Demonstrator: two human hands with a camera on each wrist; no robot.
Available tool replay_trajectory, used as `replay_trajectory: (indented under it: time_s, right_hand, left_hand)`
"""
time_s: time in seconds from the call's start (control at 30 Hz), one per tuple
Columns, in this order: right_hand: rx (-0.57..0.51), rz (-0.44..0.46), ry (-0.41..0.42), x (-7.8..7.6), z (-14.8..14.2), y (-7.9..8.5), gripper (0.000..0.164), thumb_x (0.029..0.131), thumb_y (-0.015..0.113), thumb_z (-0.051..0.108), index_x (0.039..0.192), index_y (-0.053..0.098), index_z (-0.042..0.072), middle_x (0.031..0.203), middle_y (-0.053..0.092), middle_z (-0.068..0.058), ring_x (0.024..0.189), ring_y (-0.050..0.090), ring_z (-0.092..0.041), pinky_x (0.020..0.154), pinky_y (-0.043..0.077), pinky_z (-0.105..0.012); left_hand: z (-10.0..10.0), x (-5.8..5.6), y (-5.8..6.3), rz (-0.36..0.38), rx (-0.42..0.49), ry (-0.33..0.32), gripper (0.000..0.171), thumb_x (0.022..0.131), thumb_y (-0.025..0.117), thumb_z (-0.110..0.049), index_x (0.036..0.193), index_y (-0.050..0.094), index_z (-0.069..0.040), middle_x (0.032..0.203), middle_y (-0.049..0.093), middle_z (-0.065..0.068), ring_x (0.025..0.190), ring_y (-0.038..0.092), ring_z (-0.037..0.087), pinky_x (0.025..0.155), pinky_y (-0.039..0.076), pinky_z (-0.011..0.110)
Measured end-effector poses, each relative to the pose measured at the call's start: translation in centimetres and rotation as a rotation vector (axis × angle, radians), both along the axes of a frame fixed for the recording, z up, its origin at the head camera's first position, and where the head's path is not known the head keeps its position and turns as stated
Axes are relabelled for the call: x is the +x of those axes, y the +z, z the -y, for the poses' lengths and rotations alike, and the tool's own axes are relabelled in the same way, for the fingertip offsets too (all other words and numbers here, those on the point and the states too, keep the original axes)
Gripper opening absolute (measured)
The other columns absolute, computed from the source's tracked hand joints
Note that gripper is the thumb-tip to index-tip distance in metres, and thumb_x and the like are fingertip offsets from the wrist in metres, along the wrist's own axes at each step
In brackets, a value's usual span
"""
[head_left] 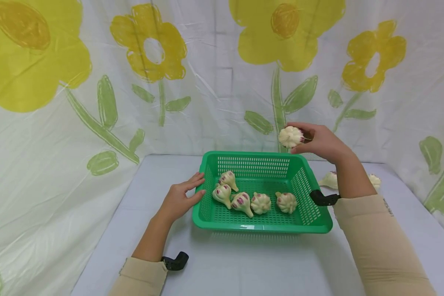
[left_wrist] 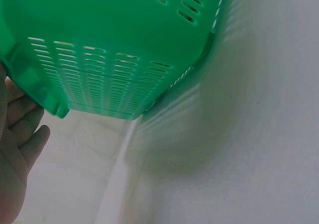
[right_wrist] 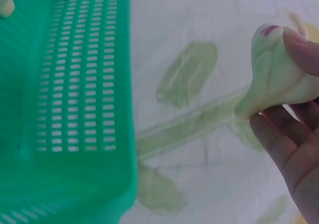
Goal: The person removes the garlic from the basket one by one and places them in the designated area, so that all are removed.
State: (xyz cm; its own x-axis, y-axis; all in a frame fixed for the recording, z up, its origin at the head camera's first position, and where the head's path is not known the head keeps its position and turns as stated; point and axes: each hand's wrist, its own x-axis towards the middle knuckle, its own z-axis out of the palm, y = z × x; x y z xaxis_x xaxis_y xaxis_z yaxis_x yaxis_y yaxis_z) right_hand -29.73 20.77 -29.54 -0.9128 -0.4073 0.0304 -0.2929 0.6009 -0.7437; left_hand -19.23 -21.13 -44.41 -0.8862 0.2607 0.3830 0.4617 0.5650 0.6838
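Observation:
A green plastic basket [head_left: 262,228] with slotted walls stands on the table and has several garlic bulbs [head_left: 242,201] in it, white with purple streaks. My right hand [head_left: 320,139] holds one garlic bulb [head_left: 290,137] between thumb and fingers, up above the basket's back right rim. The same held bulb [right_wrist: 274,69] shows from the side in the right wrist view, thumb on one side and fingertips on the other. At the basket's left rim, my left hand [head_left: 179,199] touches with its fingers fairly straight; part of that hand [left_wrist: 20,134] appears beside the rim in the left wrist view.
To the right of the basket, a garlic bulb [head_left: 330,180] lies on the white table [head_left: 244,263], and another bulb [head_left: 374,180] is partly hidden behind the right forearm. A white curtain [head_left: 214,82] with yellow flowers hangs behind the table.

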Motion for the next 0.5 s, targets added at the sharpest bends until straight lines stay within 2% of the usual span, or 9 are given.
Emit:
replay_trajectory:
  time_s: [0.1,0.17,0.23,0.4,0.5]
  right_hand:
    - [0.009,-0.005,-0.049,0.4,-1.8,0.0,0.075,0.084,0.079,0.034,0.149,0.041,0.038,0.145,0.050,0.004,0.124,0.048,-0.014,0.092,0.050,-0.023]
    - [0.004,-0.009,-0.085,0.6,-3.0,-0.1,0.075,0.084,0.079,0.035,0.149,0.041,0.039,0.139,0.055,0.003,0.114,0.051,-0.015,0.084,0.050,-0.020]
    - [0.011,-0.013,-0.113,0.7,-4.2,-0.3,0.075,0.085,0.078,0.036,0.149,0.040,0.040,0.140,0.054,0.004,0.115,0.050,-0.013,0.082,0.048,-0.015]
    - [0.017,-0.007,-0.169,1.2,-7.2,-1.4,0.077,0.087,0.075,0.036,0.153,0.034,0.035,0.150,0.044,0.007,0.126,0.044,-0.008,0.085,0.042,-0.007]
    - [-0.025,-0.004,-0.202,1.6,-8.6,-2.6,0.077,0.089,0.074,0.032,0.155,0.033,0.031,0.146,0.045,0.006,0.119,0.045,-0.006,0.082,0.043,-0.007]
  left_hand:
    - [0.0,0.0,0.0,-0.004,0.002,0.000,0.045,0.093,0.069,-0.024,0.133,0.062,-0.007,0.145,0.053,-0.003,0.138,0.046,0.016,0.107,0.044,0.042]
    - [0.0,0.0,0.0,-0.010,0.003,0.000,0.045,0.093,0.070,-0.024,0.133,0.062,-0.006,0.145,0.053,-0.002,0.138,0.046,0.016,0.107,0.044,0.042]
    - [0.0,0.0,0.0,-0.014,0.006,-0.001,0.045,0.093,0.070,-0.024,0.133,0.062,-0.006,0.145,0.053,-0.002,0.138,0.046,0.016,0.107,0.045,0.042]
    - [0.0,-0.1,-0.2,-0.015,0.005,0.000,0.045,0.093,0.070,-0.024,0.133,0.062,-0.007,0.145,0.053,-0.003,0.138,0.046,0.015,0.107,0.045,0.042]
    - [-0.1,-0.1,-0.2,-0.009,0.008,0.004,0.045,0.093,0.070,-0.024,0.133,0.062,-0.007,0.145,0.053,-0.003,0.138,0.046,0.015,0.107,0.044,0.042]
